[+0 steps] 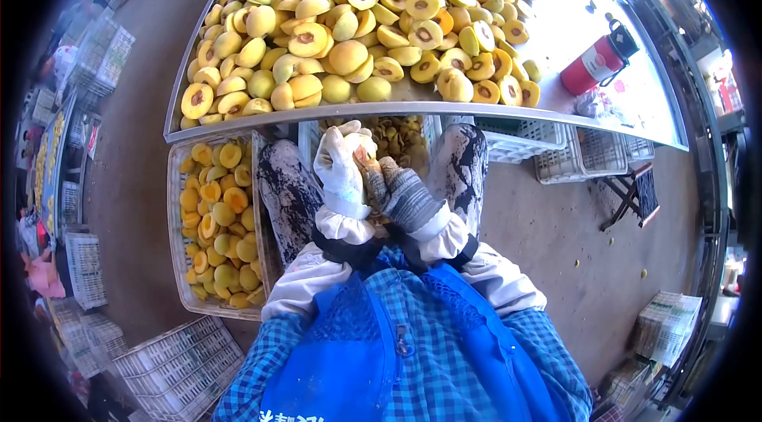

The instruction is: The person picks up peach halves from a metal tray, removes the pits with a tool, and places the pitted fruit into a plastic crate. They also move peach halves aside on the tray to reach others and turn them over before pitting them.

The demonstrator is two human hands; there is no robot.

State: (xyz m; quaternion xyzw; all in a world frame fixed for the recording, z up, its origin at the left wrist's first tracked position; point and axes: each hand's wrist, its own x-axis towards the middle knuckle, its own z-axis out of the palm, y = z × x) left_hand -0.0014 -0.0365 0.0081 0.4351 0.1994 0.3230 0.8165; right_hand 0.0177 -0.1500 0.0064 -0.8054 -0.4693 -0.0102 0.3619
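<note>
My left hand (340, 164), in a white glove, is raised before my knees with its fingers curled round a peach half (365, 144), mostly covered by the hands. Against it presses my right hand (403, 196), in a grey knitted glove with bare fingertips. Its fingers are closed, and whatever they grip is hidden. Below and beyond both hands, a crate (435, 130) between my legs contains brownish scraps. Just past it, a big heap of halved yellow peaches (349, 57) covers much of the metal table (556, 111), many with the stone still in.
A crate (173, 224) of pitted peach halves stands left of my leg. On the table's right are a red bottle (597, 65) and a crumpled plastic bag (597, 107). White crates (520, 143) sit beneath, beside a folding stool (635, 196). Another crate (182, 370) lies behind left.
</note>
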